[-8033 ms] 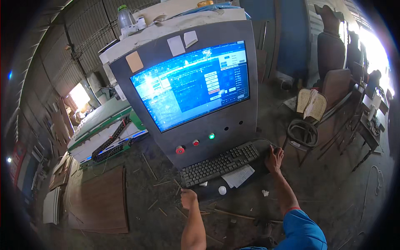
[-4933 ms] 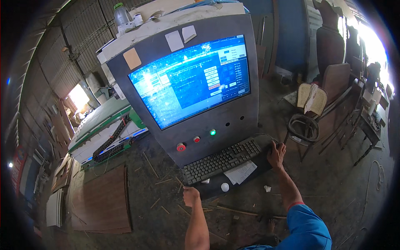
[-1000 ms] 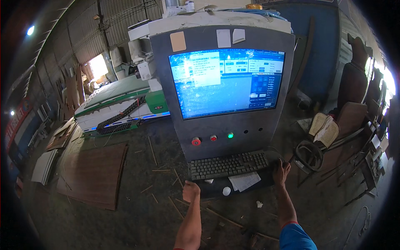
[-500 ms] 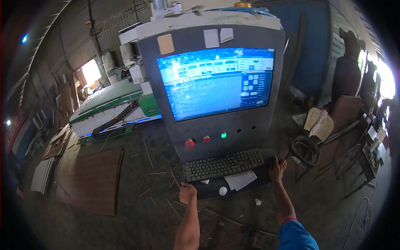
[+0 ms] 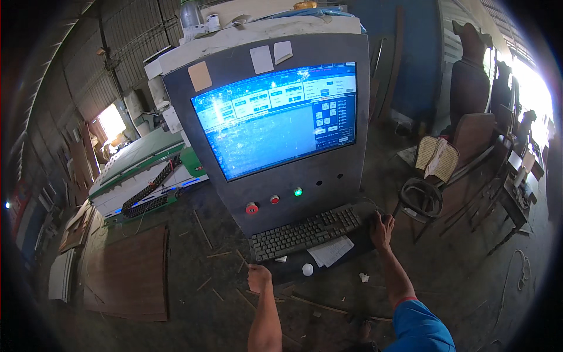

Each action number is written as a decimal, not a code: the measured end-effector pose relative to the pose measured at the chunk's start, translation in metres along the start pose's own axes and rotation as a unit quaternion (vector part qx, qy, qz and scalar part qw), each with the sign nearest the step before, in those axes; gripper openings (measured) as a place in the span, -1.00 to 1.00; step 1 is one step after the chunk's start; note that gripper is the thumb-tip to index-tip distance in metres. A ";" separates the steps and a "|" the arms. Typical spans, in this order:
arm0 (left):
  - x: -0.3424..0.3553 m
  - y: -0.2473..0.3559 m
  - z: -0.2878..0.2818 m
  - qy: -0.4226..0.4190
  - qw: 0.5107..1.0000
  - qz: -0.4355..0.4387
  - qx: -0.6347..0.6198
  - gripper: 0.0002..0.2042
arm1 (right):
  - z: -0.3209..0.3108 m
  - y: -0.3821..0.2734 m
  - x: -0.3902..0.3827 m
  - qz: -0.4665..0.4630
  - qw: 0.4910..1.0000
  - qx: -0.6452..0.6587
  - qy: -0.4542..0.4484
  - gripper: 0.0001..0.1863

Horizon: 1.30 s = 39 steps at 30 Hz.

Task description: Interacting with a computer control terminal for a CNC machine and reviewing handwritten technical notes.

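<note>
A grey control cabinet (image 5: 234, 211) stands before me with a lit blue screen (image 5: 275, 123). Below it, a black keyboard (image 5: 308, 233) lies on a dark shelf (image 5: 346, 258). My left hand (image 5: 258, 277) is closed at the shelf's near left corner, its fingers curled around the edge. At the shelf's right end, my right hand (image 5: 382, 230) rests curved over what looks like a computer mouse, mostly hidden beneath the palm; a thin cable runs toward it. White paper sheets (image 5: 330, 251) and a small round white object (image 5: 308, 269) lie on the shelf in front of the keyboard.
Red buttons (image 5: 251, 208) and a green lit one (image 5: 298, 192) sit on the cabinet. A green and white machine bed (image 5: 138, 161) stands behind left, brown panels (image 5: 132, 276) lie at left. Chairs (image 5: 437, 158) stand at right. Wood strips (image 5: 316, 304) litter the floor.
The whole view has shifted, so the cabinet and screen appear further left and more tilted. Both hands keep their places at the shelf. The screen layout looks the same.
</note>
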<state>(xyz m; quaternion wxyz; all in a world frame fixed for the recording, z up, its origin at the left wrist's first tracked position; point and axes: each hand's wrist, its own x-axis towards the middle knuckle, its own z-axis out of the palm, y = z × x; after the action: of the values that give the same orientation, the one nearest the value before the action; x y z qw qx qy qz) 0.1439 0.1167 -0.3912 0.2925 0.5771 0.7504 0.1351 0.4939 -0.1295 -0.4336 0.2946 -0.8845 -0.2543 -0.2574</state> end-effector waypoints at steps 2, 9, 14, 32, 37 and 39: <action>-0.003 0.001 -0.001 0.004 1.000 0.003 -0.002 -0.45 | -0.001 0.000 0.000 0.006 1.000 0.001 -0.006 -0.52; 0.000 0.001 0.001 0.000 1.000 -0.012 0.012 -0.44 | 0.003 0.001 0.000 0.003 1.000 -0.006 0.001 -0.50; -0.002 0.001 -0.001 -0.003 1.000 -0.012 0.004 -0.43 | 0.005 0.003 -0.001 0.012 1.000 -0.007 0.000 -0.49; 0.004 0.000 0.006 0.033 0.999 -0.013 0.005 -0.45 | 0.005 0.001 0.001 0.005 1.000 0.006 -0.018 -0.53; 0.006 -0.006 0.007 0.053 0.998 0.012 -0.010 -0.45 | 0.006 0.003 0.001 -0.018 1.000 0.006 -0.016 -0.52; 0.003 -0.005 0.006 0.051 0.998 0.013 -0.016 -0.45 | 0.007 0.007 0.000 -0.029 1.000 -0.002 -0.011 -0.53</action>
<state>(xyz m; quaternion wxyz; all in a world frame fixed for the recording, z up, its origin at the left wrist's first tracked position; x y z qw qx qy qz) 0.1434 0.1174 -0.3996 0.2609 0.5745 0.7546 0.1803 0.5000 -0.1300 -0.4413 0.2824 -0.8802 -0.2823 -0.2565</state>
